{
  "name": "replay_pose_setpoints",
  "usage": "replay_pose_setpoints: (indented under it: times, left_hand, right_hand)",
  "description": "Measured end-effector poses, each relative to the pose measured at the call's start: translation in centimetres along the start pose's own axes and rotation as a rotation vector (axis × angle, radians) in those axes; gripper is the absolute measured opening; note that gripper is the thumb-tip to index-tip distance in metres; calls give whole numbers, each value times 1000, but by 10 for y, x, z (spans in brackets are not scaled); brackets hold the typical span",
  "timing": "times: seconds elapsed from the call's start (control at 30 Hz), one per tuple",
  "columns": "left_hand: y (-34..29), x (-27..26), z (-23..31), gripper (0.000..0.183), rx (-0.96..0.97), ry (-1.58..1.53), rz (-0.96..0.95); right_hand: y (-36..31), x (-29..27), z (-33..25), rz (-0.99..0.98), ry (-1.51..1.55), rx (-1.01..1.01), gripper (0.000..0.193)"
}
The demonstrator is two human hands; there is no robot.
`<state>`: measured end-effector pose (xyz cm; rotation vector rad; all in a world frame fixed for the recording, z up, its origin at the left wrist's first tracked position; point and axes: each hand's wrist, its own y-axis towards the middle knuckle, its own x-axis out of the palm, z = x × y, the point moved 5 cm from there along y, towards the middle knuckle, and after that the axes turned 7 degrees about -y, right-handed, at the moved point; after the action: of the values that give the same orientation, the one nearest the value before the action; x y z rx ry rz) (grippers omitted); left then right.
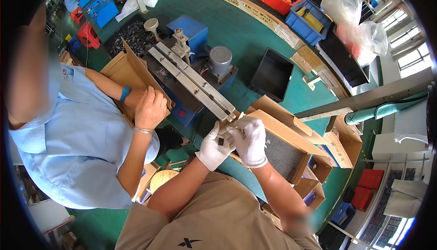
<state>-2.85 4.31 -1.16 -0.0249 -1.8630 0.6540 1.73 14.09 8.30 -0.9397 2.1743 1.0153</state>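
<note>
Both my hands wear white gloves and meet at the near end of a long metal rail (193, 81). My left hand (211, 150) is curled palm up, with a small dark square piece (221, 141) lying against its fingers. Right beside it, my right hand (253, 143) has its fingers bent and pressed together at the rail's end; whatever they grip is hidden. Under and right of that hand is an open cardboard box (298, 173) with rows of small dark parts (282, 154) inside.
At left a co-worker in a blue shirt (77, 136) has both hands at another cardboard box (114, 70). A blue machine (189, 29) with a grey cylinder (220, 59) carries the rail. A black tray (273, 75) lies beyond; a pile of dark parts (129, 36) sits far left.
</note>
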Motion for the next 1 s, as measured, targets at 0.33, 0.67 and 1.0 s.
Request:
replay_pose_setpoints:
  times: [0.33, 0.67, 1.0]
  left_hand:
    - [5, 1, -6, 46, 41, 212, -28]
    - [2, 8, -8, 52, 15, 236, -13]
    - [9, 5, -10, 70, -94, 147, -143]
  right_hand:
    - [-27, 11, -1, -212, -181, -83, 30]
    - [-22, 13, -3, -262, -284, -116, 25]
    - [-12, -1, 3, -373, 27, 100, 23]
